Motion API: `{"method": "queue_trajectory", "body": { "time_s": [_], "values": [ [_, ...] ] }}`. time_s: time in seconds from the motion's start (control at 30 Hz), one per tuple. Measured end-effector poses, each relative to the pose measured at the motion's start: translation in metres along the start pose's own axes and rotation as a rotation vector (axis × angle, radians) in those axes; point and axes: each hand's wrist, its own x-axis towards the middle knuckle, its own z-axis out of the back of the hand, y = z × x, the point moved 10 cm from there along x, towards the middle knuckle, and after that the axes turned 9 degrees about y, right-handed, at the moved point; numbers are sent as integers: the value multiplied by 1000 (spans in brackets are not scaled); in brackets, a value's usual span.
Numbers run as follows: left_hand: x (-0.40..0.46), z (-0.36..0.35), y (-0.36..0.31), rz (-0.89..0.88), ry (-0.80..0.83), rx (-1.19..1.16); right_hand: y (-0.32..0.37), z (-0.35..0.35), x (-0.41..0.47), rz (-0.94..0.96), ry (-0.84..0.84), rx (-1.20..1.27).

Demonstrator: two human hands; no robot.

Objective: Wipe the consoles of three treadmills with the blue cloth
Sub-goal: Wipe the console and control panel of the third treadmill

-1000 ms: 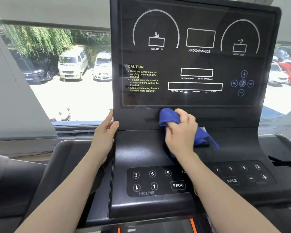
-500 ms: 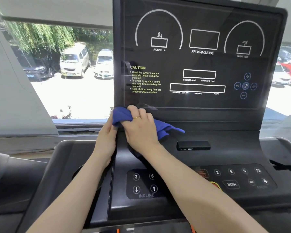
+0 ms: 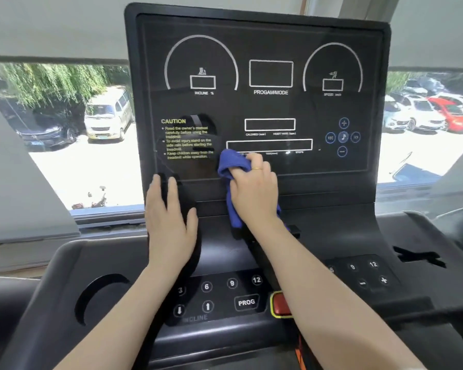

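A black treadmill console (image 3: 270, 108) with white dial outlines and a yellow CAUTION text stands upright in front of me. My right hand (image 3: 254, 190) grips the bunched blue cloth (image 3: 231, 162) and presses it on the lower edge of the display panel, just below the long white box. A tail of the cloth hangs down under my wrist. My left hand (image 3: 169, 222) lies flat with straight fingers on the console's lower left part, beside the cloth hand and apart from it.
Below the hands is a button panel (image 3: 219, 297) with INCLINE and PROG keys and a red safety key (image 3: 280, 305). A cup holder recess (image 3: 99, 297) sits at the left. Behind the console a window (image 3: 72, 129) looks on parked cars.
My right hand moved the cloth from the console's left edge to the right and up onto the display's lower edge. My left hand shifted from the edge onto the console face.
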Motion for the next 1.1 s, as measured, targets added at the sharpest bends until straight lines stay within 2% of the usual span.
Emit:
{"method": "queue_trajectory", "body": {
  "time_s": [0.1, 0.23, 0.33, 0.47, 0.6, 0.7, 0.83, 1.1],
  "values": [
    [1, -20, -44, -108, 24, 42, -63, 14, -5, -113, 4, -49],
    [-5, -53, -83, -152, 140, 131, -141, 30, -14, -251, 57, -110],
    [-11, -72, -96, -160, 204, 224, -191, 35, -23, -317, 105, -144],
    [-11, -71, -93, -125, 189, 260, -235, 44, -33, -399, 66, -102],
    [-11, -71, -94, -130, 175, 260, -243, 33, -50, -497, 75, 35],
    [-12, -72, -95, -118, 178, 262, -237, 22, -59, -447, 123, 97],
    [-15, -73, -95, -141, 195, 297, -237, 21, -67, -410, 156, 134],
    [-18, -75, -91, -159, 239, 291, -224, 10, -96, -480, 291, 152]
  ]
}}
